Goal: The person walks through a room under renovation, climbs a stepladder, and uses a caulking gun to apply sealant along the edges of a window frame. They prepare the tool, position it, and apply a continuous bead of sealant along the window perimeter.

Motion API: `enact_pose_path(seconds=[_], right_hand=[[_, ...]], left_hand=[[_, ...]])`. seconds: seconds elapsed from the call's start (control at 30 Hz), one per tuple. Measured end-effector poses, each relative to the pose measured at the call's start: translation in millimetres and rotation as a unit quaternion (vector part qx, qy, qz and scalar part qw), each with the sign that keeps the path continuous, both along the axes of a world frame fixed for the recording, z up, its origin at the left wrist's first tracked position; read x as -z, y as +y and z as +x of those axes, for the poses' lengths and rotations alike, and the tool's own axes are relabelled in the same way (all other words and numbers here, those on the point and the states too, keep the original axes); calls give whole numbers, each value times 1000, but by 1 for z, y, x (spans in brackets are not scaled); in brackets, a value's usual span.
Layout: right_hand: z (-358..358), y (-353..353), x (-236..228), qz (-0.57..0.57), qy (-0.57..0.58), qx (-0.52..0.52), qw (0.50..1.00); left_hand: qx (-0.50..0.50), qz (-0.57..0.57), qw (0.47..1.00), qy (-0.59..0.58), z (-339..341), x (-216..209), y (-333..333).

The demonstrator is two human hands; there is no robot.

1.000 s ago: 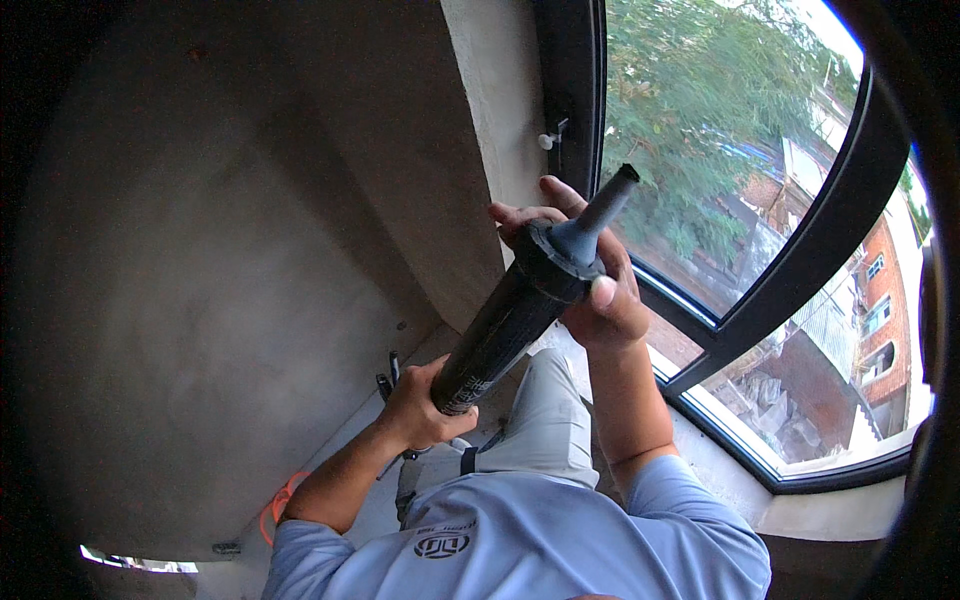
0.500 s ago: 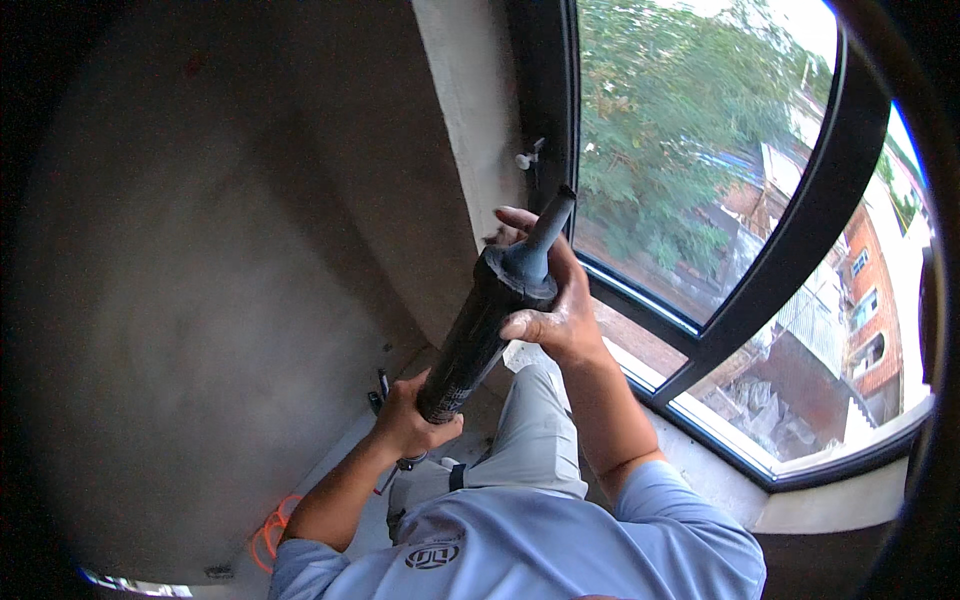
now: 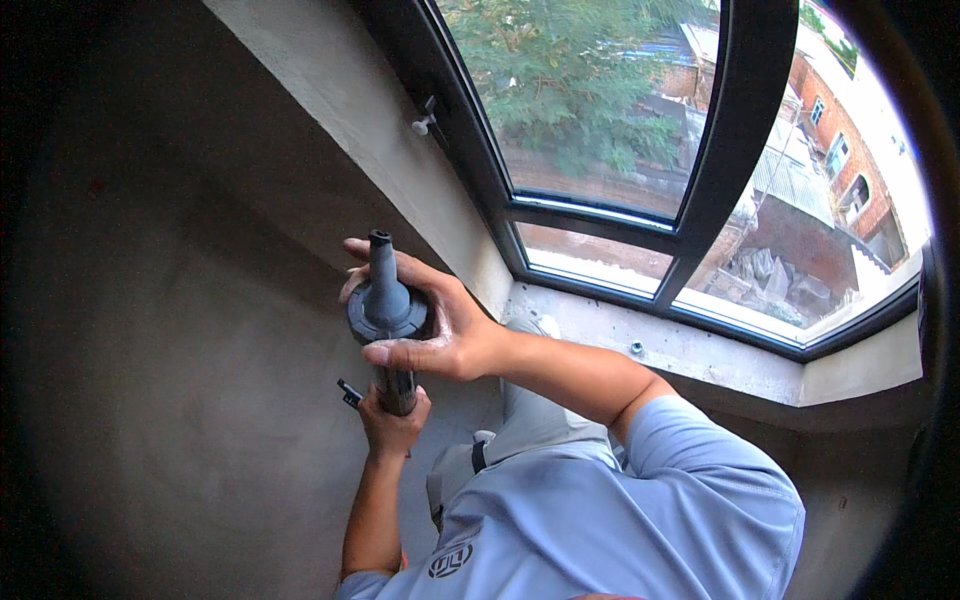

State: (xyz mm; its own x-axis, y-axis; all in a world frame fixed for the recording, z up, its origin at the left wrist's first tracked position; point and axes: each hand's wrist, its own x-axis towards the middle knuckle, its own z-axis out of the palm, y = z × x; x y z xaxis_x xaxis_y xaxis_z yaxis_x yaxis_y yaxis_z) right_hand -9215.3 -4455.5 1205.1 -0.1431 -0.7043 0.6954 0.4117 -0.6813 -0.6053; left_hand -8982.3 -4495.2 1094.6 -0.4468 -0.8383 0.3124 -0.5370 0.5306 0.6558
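A dark caulking gun [image 3: 397, 388] with a grey cone nozzle [image 3: 384, 293] stands in front of me, its tip pointing up and toward my view. My left hand [image 3: 392, 424] is wrapped round the lower end of its barrel. Around the front collar, just below the nozzle, my right hand [image 3: 455, 325] curves with thumb and fingers on opposite sides. A short black part [image 3: 349, 393] juts out beside my left hand; the rest of the gun's handle is hidden.
A black-framed window [image 3: 600, 225] with a white handle [image 3: 422, 126] is at the upper right. Its pale sill [image 3: 720, 365] carries a small metal piece [image 3: 637, 348]. A grey plaster wall [image 3: 200, 330] fills the left side.
The view has turned, so window and sill sit further left. The caulking gun has swung leftward in both hands, and its nozzle now points more toward me.
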Motion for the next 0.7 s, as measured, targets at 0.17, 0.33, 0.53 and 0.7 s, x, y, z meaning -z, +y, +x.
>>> enact_pose_path(seconds=[0.17,0.33,0.53,0.7], right_hand=[[-4,-5,-4,0,27,24,999],[-19,-3,-17,76,26,30,996],[-27,-12,-13,95,-48,153,983],[-38,-12,-27,163,-42,196,966]], left_hand=[[-12,-25,1000,9,-9,4,-7],[9,-57,998,11,-36,-12,-9],[52,-134,990,-3,-80,-39,-18],[160,-151,971,92,-121,-29,-41]])
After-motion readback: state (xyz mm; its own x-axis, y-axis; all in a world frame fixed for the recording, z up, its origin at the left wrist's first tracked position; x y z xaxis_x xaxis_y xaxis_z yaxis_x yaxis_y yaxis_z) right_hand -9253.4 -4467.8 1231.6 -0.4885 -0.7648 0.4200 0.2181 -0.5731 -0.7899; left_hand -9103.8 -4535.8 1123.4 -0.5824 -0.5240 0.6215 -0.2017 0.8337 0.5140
